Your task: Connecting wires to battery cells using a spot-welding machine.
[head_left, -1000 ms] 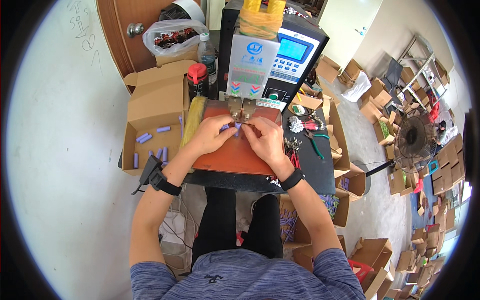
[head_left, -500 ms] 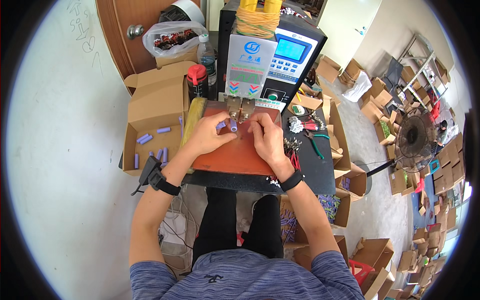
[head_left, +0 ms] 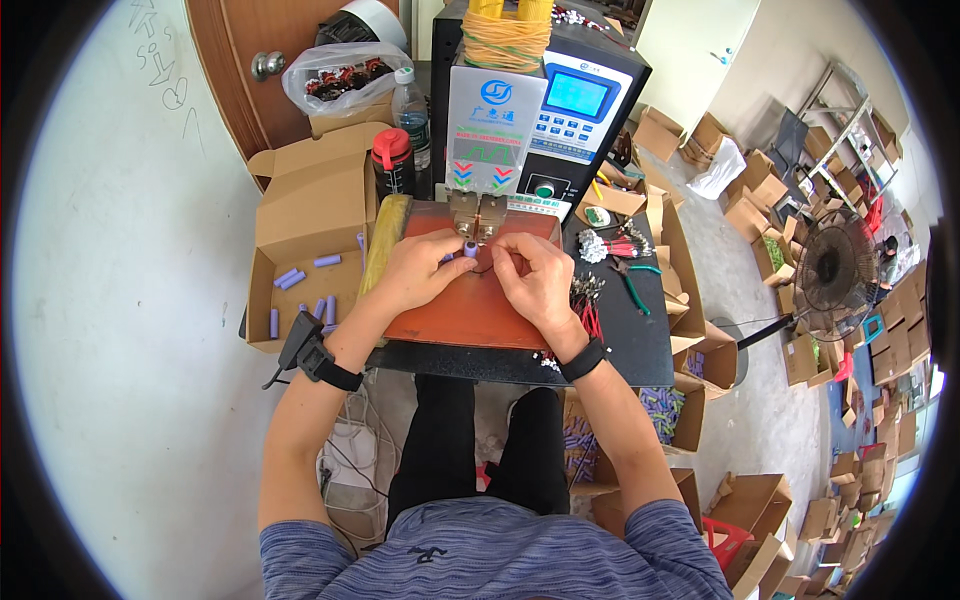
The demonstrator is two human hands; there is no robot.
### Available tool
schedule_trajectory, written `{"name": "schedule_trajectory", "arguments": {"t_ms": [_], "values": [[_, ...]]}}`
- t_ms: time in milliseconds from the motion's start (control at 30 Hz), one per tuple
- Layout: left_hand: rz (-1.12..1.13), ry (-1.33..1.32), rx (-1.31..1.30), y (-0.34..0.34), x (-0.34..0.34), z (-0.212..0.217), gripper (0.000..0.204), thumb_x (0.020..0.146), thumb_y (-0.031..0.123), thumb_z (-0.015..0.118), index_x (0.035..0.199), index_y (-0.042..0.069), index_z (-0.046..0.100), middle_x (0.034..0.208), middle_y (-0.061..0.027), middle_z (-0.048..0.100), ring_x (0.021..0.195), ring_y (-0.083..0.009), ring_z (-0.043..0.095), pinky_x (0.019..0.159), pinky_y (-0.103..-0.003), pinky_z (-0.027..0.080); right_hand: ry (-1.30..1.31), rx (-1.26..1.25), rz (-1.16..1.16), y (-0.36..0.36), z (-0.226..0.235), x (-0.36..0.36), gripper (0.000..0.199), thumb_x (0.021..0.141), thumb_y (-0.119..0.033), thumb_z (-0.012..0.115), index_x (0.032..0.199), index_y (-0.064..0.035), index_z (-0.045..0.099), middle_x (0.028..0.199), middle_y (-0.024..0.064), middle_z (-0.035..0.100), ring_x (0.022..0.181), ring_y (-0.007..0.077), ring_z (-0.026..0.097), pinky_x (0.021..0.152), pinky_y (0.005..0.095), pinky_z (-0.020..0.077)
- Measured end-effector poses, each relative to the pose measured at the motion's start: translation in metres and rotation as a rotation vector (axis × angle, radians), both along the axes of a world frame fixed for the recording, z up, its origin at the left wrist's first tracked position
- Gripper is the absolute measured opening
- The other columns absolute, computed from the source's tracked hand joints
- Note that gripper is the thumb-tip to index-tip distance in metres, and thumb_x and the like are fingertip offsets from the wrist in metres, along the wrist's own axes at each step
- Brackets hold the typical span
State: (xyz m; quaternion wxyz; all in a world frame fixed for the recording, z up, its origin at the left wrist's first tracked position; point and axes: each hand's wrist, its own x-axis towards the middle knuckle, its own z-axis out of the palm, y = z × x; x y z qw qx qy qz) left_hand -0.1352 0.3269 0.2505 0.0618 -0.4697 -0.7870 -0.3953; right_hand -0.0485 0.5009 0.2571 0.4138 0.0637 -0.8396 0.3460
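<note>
Cylinder (head_left: 470, 250), likely light, stiff, best held mid-barrel: your left hand (head_left: 422, 268) is pinching it near far edge of mat (head_left: 465, 312); right hand's (head_left: 535, 280) grip unclear

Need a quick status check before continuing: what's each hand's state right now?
Left hand: closed, holding a purple cylinder.
Right hand: pinched closed; contents too small to tell.

Purple cylinder (head_left: 447, 257) partly hidden by left hand (head_left: 416, 270); yellow posts (head_left: 536, 10) cut off above.
</note>
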Motion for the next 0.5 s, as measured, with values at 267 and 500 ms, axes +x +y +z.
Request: {"name": "schedule_trajectory", "arguments": {"t_ms": [267,500], "values": [[-0.012,0.012,0.057,0.0011,0.0017,0.0002,0.015,0.084,0.017,0.066,0.090,0.004,0.065,0.084,-0.0143,0.062,0.077,-0.0336,0.060,0.065,-0.039,0.046,0.023,0.064,0.020,-0.0043,0.0040,-0.0003,0.004,0.078,-0.010,0.068,0.077,-0.0067,0.065,0.074,0.0073,0.066,0.067,0.0256,0.064,0.059,0.0356,0.0502],[-0.009,0.020,0.040,0.0027,0.0000,-0.0005,0.016,0.084,0.016,0.067,0.093,0.004,0.066,0.087,-0.0148,0.063,0.078,-0.0337,0.061,0.067,-0.038,0.047,0.021,0.086,0.018,-0.0047,0.0055,0.0000,0.005,0.078,-0.011,0.068,0.078,-0.0069,0.065,0.074,0.0071,0.066,0.067,0.0258,0.063,0.059,0.0359,0.0498]]}}
